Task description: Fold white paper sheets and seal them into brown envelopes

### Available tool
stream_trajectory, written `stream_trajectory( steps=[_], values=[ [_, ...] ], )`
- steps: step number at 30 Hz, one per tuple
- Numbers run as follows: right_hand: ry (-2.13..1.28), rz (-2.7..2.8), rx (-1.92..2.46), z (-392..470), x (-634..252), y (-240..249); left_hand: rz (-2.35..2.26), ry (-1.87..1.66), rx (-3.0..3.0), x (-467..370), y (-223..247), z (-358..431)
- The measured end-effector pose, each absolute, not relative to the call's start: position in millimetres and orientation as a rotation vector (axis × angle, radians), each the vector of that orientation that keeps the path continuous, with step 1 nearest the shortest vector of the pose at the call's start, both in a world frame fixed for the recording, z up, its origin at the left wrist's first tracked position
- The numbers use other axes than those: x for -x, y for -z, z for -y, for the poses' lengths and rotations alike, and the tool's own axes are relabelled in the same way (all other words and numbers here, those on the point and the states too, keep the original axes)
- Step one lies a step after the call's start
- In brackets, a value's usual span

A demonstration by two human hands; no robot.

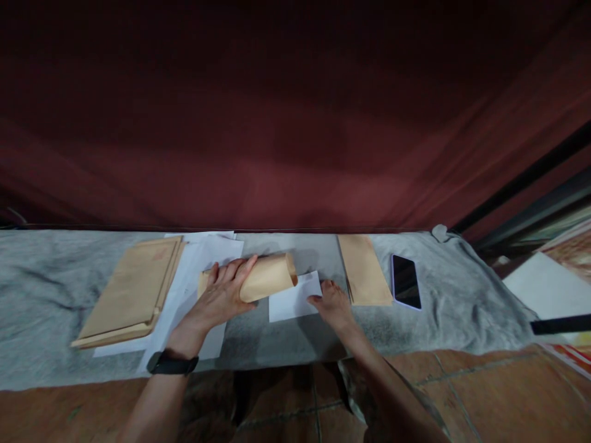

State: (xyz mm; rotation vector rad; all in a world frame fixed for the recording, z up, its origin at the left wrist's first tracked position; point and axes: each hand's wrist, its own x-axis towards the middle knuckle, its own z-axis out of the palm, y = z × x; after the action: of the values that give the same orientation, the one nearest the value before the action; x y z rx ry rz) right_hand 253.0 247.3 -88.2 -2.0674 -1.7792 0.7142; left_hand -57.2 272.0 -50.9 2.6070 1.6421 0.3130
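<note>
My left hand [227, 295], with a black band on its wrist, is wrapped over a small brown paper envelope [268, 277] whose open end faces right. A folded white paper [290, 301] lies partly at the mouth of that envelope, on the grey cloth. The right edge of the white paper is pinched by my right hand [333, 301], thumb toward me and fingers curled. Whether the paper's left end is inside the envelope cannot be made out.
Large brown envelopes [129, 289] are stacked at the left, over white sheets [198, 264]. Smaller brown envelopes [367, 271] lie right of my right hand, beside a phone [406, 281]. A dark red curtain [277, 154] hangs behind the cloth-covered surface [462, 295].
</note>
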Motion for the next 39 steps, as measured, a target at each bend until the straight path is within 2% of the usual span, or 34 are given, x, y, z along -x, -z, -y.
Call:
stream_trajectory(
  steps=[5,9,14,26,39],
  values=[
    [-0.946,1.498,1.834,-263.9,-285.3,84.7,-1.666,-0.274,-2.529,55.2,49.9,-269.4],
    [-0.842,1.096,1.556,-274.0,-309.0,68.9,-1.64,-0.228,-2.493,50.2,54.2,-270.3],
    [-0.793,1.061,1.349,-272.3,-303.4,64.4,-1.655,-0.22,-2.47,44.3,60.1,-275.0],
    [-1.134,1.272,1.466,-275.5,-319.1,84.8,-1.721,-0.207,-2.488,38.6,71.0,-282.6],
    [-1.258,1.318,1.561,-274.0,-335.3,81.0,-1.656,-0.185,-2.477,23.6,66.4,-282.4]
  ],
)
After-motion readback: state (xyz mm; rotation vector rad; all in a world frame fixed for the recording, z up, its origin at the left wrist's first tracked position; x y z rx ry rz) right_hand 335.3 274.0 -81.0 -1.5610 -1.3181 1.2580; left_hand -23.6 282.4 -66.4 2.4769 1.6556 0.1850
